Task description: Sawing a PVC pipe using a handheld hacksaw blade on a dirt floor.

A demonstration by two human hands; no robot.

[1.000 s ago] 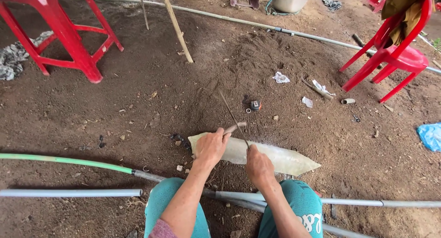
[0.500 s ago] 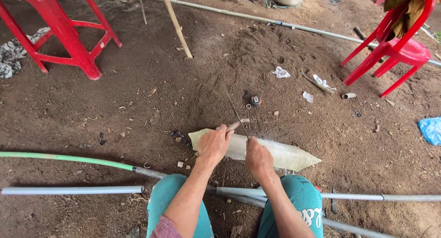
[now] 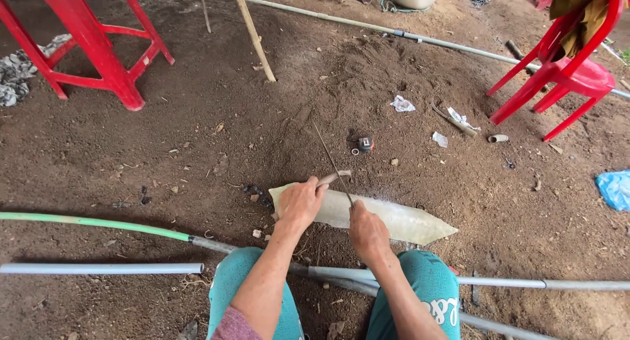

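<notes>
Head view, looking down at bare dirt ground [image 3: 197, 137]. Pale pointed slab [image 3: 400, 220], whitish and translucent, lying flat on the dirt just ahead of the knees, tip aimed right. Left hand [image 3: 298, 205] closed around a short wooden handle [image 3: 333, 177], resting on the slab's blunt left end. Right hand [image 3: 367, 232] closed, pinched on the near end of a thin dark blade [image 3: 331, 161] that runs up and away to the left; fist pressed on the slab's middle. Hands near each other, not touching; whether handle and blade are one tool cannot be told. Knees in teal trousers [image 3: 420, 300] at bottom edge, either side of the forearms. Grey pipe [image 3: 525, 283] crossing under the knees toward the right; second grey pipe [image 3: 98, 268] lying at lower left; green hose [image 3: 92, 222] curving in from the left edge and joining a darker section near the left knee. Small dark object [image 3: 365, 144] on the dirt beyond the slab, well apart from it. Scraps of white paper [image 3: 401, 104] farther out, right of centre. Red plastic stool [image 3: 85, 45] top left, red plastic chair [image 3: 564, 64] top right with cloth draped over its back. Bamboo stick [image 3: 252, 32] upright in the dirt between them. Blue plastic scrap [image 3: 615, 188] at right edge.
</notes>
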